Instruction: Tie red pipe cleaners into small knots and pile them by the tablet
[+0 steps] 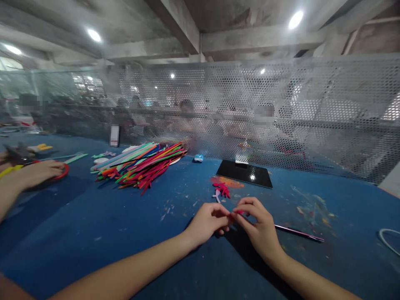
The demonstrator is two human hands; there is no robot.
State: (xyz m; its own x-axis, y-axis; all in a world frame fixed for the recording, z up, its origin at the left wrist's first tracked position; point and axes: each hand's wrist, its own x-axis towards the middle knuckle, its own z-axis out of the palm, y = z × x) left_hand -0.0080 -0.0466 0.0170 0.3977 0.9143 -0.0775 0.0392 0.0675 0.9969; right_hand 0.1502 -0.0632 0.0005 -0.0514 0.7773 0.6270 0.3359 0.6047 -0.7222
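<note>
My left hand and my right hand meet above the blue table, fingertips pinched together. Between them is a small pinkish-red piece, apparently a bit of pipe cleaner, mostly hidden by the fingers. Just beyond the hands lies a small heap of short, bent red pipe cleaner pieces, with a pale lilac piece beside it. To the right of my right hand rests a thin, dark, pen-like rod, its near end hidden behind the hand.
A large pile of coloured pipe cleaners lies at the left. A black tablet-like slab and a small blue packet stand before the perforated metal screen. Another person's hand is at far left, near red-handled scissors.
</note>
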